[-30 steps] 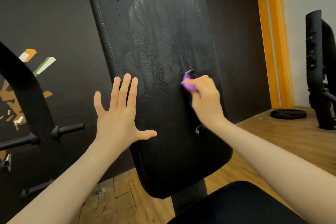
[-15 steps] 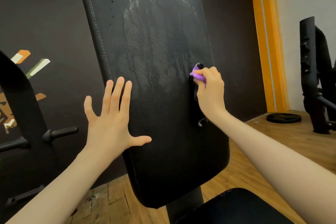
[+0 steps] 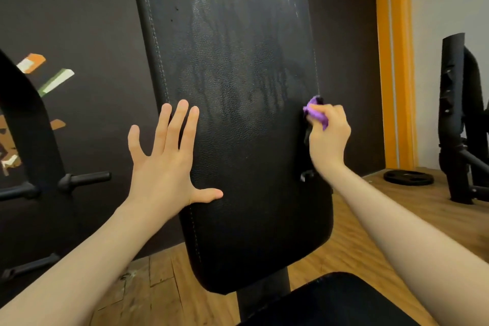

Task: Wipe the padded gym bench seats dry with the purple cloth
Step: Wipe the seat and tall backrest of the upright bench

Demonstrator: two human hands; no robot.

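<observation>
We are partway through drying the upright back pad [image 3: 238, 114] of the bench, and we take that pad as our landmark. Our right hand [image 3: 329, 137] sits at the pad's right edge, about mid-height, fingers curled round the bunched purple cloth [image 3: 315, 112], which touches the edge of the padding there. Our left hand [image 3: 169, 164] is spread wide and flat, fingers straight, its thumb and inner fingers over the pad's left stitched seam, seemingly bracing it; it holds nothing.

Wet streaks and a pale sheen run over the pad's upper and middle face, above both hands, while the lower part below the cloth looks more evenly dark. We judge, then, that the wiping is at the end of a pass out to the right edge, with most of the wet area not yet dried.

The next move, as we read it, calls for bringing the cloth back leftward across the pad and higher, into the streaked zone, pressing flat enough that the small wad takes up water rather than smearing it. The seat pad [image 3: 330, 302], below the back pad and nearest us, would come after.
</observation>
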